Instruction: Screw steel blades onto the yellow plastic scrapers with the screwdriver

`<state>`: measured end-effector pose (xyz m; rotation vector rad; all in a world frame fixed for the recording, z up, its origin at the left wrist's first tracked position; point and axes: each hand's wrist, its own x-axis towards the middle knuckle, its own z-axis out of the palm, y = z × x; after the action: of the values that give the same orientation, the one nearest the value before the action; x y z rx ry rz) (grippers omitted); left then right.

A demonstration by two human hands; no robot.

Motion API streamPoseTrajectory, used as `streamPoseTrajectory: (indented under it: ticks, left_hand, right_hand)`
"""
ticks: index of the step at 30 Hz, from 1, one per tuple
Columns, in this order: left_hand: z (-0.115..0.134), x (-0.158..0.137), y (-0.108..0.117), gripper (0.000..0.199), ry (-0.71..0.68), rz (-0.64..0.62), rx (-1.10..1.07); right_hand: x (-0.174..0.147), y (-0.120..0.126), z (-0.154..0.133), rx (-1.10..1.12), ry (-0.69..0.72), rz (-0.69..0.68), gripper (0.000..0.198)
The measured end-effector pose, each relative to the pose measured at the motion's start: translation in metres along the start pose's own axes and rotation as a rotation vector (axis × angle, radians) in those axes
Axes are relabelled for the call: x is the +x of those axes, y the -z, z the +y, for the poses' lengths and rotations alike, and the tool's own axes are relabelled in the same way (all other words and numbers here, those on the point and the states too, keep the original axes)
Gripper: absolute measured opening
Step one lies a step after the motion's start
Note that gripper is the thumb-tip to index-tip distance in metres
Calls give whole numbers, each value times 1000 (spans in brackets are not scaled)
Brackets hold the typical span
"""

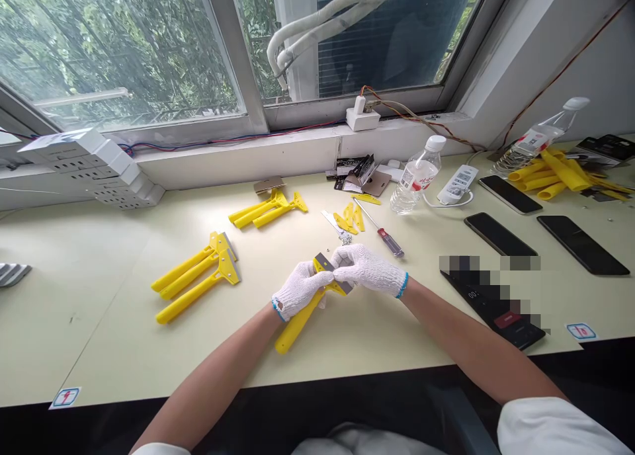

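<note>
"Where to look for the scraper [299, 324]?"

"Over the near part of the bench [109, 256], between both hands, head tipped away, handle slanting back toward the near edge."

"Held how?"

"In the gloved left hand [301, 289], closed round the neck, thumb laid toward the head. At the head, in the right hand [367, 268] too, thumb and finger pinched together against the blade [325, 262]. Anything small between those tips? Impossible to tell, with the glove in the way."

"Step in hand, then?"

"Probably fitting the head together, judging by the grey blade on either side of the fingertips."

"Loose parts?"

"Just beyond the right hand: screws [344, 238] in a small heap, yellow plates [359, 218] behind, screwdriver [390, 241] lying to the right, untouched."

"And for the next move?"

"By the look of it, a steady neck, a squared blade, fingers clear of the edge. Then, perhaps, screws and screwdriver within reach."

"Anything to match against?"

"Yes, three bladed scrapers [190, 274] to the left."
</note>
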<state>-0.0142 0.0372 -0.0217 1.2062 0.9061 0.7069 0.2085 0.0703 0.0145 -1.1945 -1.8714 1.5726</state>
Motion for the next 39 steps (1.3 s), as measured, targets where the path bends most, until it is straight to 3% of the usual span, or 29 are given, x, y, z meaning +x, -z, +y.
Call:
streamPoseTrajectory:
  ticks: [4, 6, 9, 11, 13, 16, 20, 27, 31, 35, 39]
  left_hand:
    - [-1, 0, 1, 40, 47, 31, -77]
    - [-3, 0, 2, 40, 61, 64, -74]
    - [-5, -1, 4, 37, 87, 104, -66]
    - [-4, -1, 3, 36, 105, 123, -100]
    - [-1, -2, 1, 38, 111, 131, -138]
    - [5, -3, -1, 37, 97, 129, -151]
    - [11, -6, -2, 30, 79, 94, -170]
    - [20, -9, -6, 29, 60, 74, -196]
    - [20, -10, -5, 25, 69, 36, -164]
    - [17, -11, -3, 25, 83, 1, -125]
    - [16, -12, -3, 21, 79, -43, -67]
  right_hand:
    - [1, 7, -3, 1, -4, 4, 12]
    - [7, 21, -2, -115, -43, 123, 19]
    - [22, 47, 0, -662, -143, 482, 28]
    - [35, 62, 0, -978, -254, 523, 38]
    - [48, 72, 0, -1083, -325, 454, 39]
    - [62, 78, -1, -1083, -364, 383, 36]
    - [74, 81, -3, -1100, -421, 392, 36]
    - [84, 75, -2, -1111, -464, 492, 32]
    - [69, 74, -9, -1110, -515, 612, 33]
    - [35, 77, -19, -1007, -337, 886, 36]
    - [13, 76, -17, -647, -42, 839, 22]
